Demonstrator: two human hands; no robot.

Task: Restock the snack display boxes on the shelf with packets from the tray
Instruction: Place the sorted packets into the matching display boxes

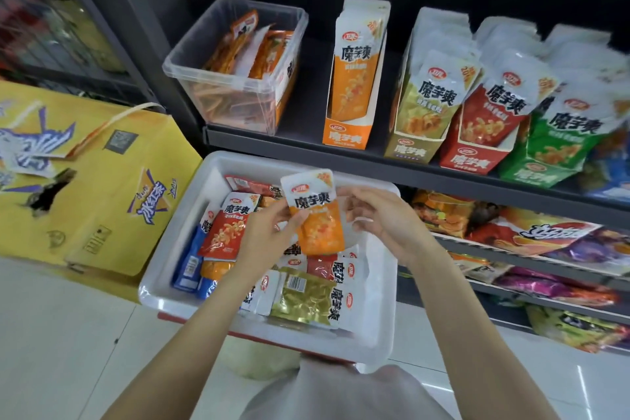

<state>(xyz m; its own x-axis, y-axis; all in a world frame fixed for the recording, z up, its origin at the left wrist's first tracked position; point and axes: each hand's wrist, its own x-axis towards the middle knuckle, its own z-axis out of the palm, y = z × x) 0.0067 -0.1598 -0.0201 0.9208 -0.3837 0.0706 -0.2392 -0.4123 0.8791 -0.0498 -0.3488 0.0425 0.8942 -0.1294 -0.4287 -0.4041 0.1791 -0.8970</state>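
An orange-and-white snack packet [315,211] is held upright above the white tray [375,334]. My left hand [266,235] grips its left edge and my right hand [385,218] touches its right edge. Several packets in red, gold, blue and white lie loose in the tray. On the shelf [300,143] stand four display boxes: an orange box [347,136] with a few packets, a gold box [409,147], a red box [470,160] and a green box [535,174], the last three full.
A clear plastic bin [235,95] of orange packets sits at the shelf's left end. A yellow cardboard carton [92,187] stands on the floor left of the tray. Lower shelves [531,266] on the right hold bagged snacks.
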